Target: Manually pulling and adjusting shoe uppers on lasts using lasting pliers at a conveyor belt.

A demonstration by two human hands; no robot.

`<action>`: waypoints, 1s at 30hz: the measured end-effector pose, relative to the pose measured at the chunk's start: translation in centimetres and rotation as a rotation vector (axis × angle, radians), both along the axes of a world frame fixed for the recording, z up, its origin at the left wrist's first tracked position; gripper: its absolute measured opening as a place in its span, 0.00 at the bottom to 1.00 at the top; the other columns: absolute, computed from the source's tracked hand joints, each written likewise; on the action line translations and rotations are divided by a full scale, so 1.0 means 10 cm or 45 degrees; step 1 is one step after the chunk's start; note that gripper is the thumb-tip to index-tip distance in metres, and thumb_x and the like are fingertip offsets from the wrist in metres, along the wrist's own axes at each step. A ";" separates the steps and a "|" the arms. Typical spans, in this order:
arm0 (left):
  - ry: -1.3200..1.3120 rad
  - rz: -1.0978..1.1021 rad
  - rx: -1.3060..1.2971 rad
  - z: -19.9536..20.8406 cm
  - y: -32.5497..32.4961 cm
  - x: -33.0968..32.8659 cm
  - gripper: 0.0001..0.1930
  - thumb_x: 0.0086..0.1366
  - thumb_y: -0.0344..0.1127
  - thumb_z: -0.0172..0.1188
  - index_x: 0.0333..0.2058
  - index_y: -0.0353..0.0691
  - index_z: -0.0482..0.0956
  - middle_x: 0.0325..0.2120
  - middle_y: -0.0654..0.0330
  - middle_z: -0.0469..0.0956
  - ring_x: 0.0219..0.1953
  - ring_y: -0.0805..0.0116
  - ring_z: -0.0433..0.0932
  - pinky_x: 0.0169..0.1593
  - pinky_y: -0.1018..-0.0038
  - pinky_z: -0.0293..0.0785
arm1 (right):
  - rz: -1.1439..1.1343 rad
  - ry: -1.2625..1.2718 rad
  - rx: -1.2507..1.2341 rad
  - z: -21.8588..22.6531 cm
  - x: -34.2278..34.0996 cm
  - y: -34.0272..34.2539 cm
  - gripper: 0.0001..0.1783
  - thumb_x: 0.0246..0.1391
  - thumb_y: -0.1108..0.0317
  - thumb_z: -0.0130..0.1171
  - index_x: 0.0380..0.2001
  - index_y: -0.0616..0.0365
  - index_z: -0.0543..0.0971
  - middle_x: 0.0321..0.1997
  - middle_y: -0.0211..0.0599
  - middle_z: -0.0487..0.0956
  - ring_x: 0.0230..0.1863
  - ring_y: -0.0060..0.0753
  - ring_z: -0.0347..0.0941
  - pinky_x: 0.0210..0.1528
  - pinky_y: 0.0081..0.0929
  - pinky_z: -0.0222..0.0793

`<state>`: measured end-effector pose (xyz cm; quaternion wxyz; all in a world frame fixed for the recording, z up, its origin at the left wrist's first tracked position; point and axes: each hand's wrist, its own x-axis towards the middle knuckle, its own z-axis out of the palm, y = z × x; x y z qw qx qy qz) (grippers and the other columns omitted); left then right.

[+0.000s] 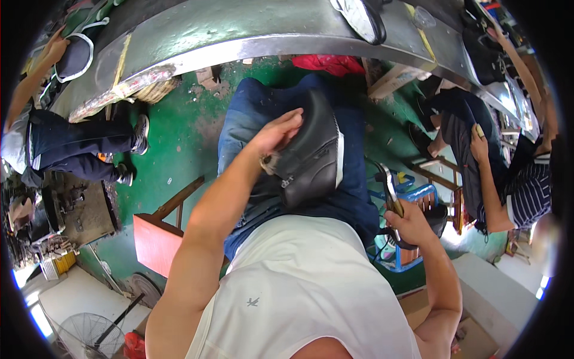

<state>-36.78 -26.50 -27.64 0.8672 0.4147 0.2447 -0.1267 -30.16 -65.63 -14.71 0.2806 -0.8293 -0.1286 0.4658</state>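
Across my lap, on blue jeans (239, 119), lies a black ankle boot (314, 146) with a side zipper and a white strip along its right edge. Against the boot's left side rests my left hand (280, 133), its fingers stretched out and lying along the dark upper rather than wrapped round it. Off to the right of my lap, my right hand (409, 224) is closed round a pair of pincers (390, 188) with a curved metal head. The pincers are apart from the boot, and their lower handles are partly hidden by my fingers.
A metal-edged workbench (239, 51) runs across the front, with a white and black shoe (360, 21) on it. Co-workers sit at left and right, one holding a shoe part (75, 57). A blue-framed stool (412, 194), a wooden stool (158, 239) and a fan (89, 332) stand around.
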 end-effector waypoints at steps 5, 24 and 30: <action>0.073 -0.709 1.172 0.31 -0.18 0.25 0.52 0.60 0.61 0.67 0.70 0.29 0.55 0.64 0.39 0.67 0.66 0.52 0.68 0.67 0.68 0.63 | 0.115 -0.110 0.110 -0.27 0.00 0.07 0.12 0.60 0.68 0.61 0.43 0.63 0.77 0.32 0.33 0.77 0.33 0.26 0.71 0.38 0.28 0.70; -0.276 -0.539 0.542 -0.04 -0.46 0.10 0.47 0.62 0.34 0.69 0.73 0.32 0.49 0.68 0.51 0.63 0.68 0.64 0.63 0.70 0.71 0.57 | -0.422 0.915 0.485 -0.45 0.19 0.76 0.17 0.66 0.67 0.56 0.54 0.64 0.74 0.44 0.40 0.82 0.40 0.37 0.81 0.39 0.30 0.76; -0.307 -0.546 0.807 -0.08 -0.50 0.06 0.45 0.62 0.36 0.69 0.72 0.34 0.52 0.67 0.48 0.65 0.66 0.63 0.67 0.67 0.71 0.61 | 0.110 -0.509 0.479 -0.67 0.31 0.86 0.14 0.64 0.70 0.55 0.49 0.66 0.76 0.36 0.37 0.81 0.34 0.27 0.78 0.38 0.28 0.74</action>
